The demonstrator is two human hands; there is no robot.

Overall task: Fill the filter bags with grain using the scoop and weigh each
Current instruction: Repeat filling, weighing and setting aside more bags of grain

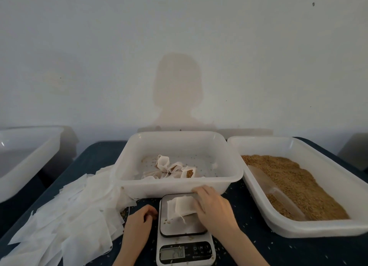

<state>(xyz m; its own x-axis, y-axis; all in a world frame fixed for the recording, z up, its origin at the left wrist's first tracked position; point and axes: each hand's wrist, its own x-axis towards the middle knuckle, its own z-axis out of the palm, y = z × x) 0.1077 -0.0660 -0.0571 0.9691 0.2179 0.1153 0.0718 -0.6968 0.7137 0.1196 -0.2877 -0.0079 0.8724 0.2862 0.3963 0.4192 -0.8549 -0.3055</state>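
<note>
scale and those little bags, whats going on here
A person is weighing grain-filled filter bags. The right hand rests on a bag lying on the scale, whose display is lit but too blurred to read. The left hand sits curled beside the scale. Filled bags lie in the middle tub, empty bags are piled at left, and the scoop lies in the grain tub.

Empty white tub (29, 156) far left; dark tablecloth (278, 251); white wall (179, 36).
</note>
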